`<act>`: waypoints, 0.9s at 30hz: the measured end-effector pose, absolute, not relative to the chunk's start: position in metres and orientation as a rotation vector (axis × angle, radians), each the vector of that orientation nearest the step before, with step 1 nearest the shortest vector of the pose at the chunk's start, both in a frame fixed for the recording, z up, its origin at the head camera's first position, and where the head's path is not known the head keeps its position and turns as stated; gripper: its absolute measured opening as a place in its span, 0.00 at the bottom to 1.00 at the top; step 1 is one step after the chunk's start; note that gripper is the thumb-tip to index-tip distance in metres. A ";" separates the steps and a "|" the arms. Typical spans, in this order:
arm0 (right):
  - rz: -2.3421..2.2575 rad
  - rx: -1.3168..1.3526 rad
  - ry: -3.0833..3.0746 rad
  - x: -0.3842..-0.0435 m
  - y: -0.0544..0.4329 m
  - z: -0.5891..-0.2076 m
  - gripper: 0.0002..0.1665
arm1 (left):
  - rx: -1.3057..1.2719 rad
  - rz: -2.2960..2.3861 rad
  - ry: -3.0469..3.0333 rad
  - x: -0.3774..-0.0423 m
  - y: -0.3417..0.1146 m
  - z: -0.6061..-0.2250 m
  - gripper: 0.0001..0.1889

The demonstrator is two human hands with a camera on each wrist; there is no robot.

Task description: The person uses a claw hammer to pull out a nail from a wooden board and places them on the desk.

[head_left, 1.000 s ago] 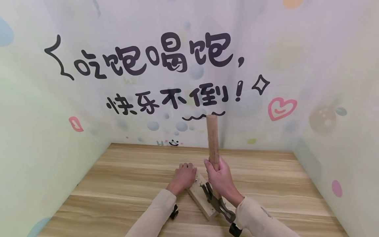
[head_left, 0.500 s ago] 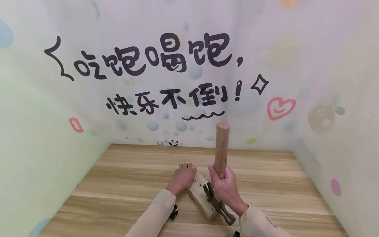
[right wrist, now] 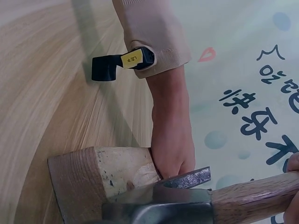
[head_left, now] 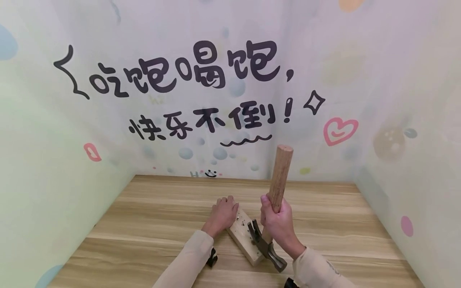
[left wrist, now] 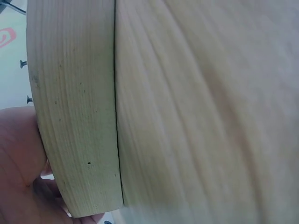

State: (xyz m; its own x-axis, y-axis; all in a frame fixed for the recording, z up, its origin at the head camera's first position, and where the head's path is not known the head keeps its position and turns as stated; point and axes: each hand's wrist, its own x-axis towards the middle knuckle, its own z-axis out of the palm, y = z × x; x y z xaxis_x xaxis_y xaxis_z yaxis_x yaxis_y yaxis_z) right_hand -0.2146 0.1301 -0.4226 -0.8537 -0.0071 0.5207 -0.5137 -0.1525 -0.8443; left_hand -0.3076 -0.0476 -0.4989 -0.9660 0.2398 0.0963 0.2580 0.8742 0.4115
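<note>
A pale wooden block lies slantwise on the table with several nails standing out of its top. My left hand holds the block's far end; in the left wrist view its fingers wrap round that end. My right hand grips a claw hammer by its wooden handle, which points up and leans to the right. The dark metal hammer head is low over the near part of the block, claw towards the nails and striking face towards me. In the right wrist view the head overlaps the block.
The wood-grain table extends round the block on all sides. Pale printed wall sheets with black lettering close off the back and both sides. A black wrist mount hangs below the left sleeve, beside the tabletop.
My right hand has moved right and slightly towards me, tilting the hammer handle from nearly upright to a rightward lean. The hammer head stays over the block, and my left hand keeps its place.
</note>
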 end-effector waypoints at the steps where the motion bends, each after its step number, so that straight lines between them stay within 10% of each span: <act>1: 2.070 0.580 -1.785 -0.214 0.130 -0.423 0.14 | -0.401 -0.682 -2.992 -0.307 -0.048 -0.499 0.23; 27: 2.038 0.648 -1.726 -0.208 0.140 -0.386 0.20 | -0.742 -0.817 -2.712 -0.257 -0.069 -0.457 0.15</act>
State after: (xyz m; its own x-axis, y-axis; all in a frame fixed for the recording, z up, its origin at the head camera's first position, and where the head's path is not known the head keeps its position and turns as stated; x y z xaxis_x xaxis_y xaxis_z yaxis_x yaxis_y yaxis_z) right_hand -0.2083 0.1398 -0.3860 -0.8168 -0.0004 0.5770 -0.5690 -0.1646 -0.8057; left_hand -0.2571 -0.0694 -0.4566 -0.8501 0.4050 0.3365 0.5235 0.7189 0.4573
